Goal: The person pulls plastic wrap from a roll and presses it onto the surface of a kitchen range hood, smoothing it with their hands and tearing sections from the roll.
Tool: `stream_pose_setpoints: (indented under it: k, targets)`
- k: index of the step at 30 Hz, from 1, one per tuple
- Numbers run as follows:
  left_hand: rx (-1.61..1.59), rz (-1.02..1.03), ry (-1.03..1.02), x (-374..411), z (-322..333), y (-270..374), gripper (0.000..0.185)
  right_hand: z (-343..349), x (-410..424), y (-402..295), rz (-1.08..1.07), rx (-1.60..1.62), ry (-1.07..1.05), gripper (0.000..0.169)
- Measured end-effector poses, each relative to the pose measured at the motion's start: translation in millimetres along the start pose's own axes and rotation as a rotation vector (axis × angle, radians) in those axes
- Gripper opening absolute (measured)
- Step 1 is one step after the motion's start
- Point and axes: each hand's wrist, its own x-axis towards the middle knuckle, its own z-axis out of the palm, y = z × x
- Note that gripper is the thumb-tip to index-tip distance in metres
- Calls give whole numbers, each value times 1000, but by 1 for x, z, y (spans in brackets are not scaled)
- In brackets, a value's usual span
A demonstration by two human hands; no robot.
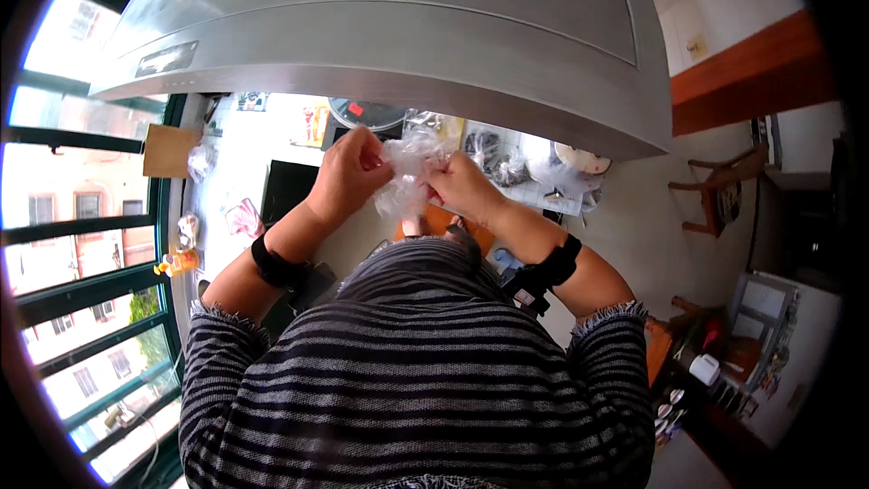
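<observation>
A crumpled clear plastic bag (409, 166) is stretched between my two hands, above the edge of a white tiled counter. My left hand (352, 166) pinches its left side between thumb and fingers. On its right side, my right hand (456, 180) grips the plastic with curled fingers. What the bag holds, if anything, cannot be told. Beyond the hands, a round glass lid (366, 114) and an orange-and-white packet (313, 123) lie on the counter. Plastic bags with dark contents (508, 168) lie right of my right hand.
A grey cabinet (407, 34) juts out overhead, just beyond my hands. Green-framed windows (88, 221) line the left side. A pink cloth (245, 219) and a yellow-orange bottle (178, 262) are at the left. Below, my feet are on an orange stool or step (483, 234). A wooden chair (716, 190) stands at the right.
</observation>
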Motion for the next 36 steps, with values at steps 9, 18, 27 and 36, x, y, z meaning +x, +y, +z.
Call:
stream_pose_setpoints:
  k: [9,18,27,36]
  targets:
    - [312,651,-254,1,21,-5,50,-3,-10,27,-12,879,73,24]
    - [-56,608,-351,-6,32,-3,50,1,-8,40,1,542,-221,26]
    - [-287,-134,-292,8,28,-9,34,10,-40,8,-2,554,-197,80]
    - [-879,-380,-424,11,68,-29,65,11,8,53,-314,73,333,47]
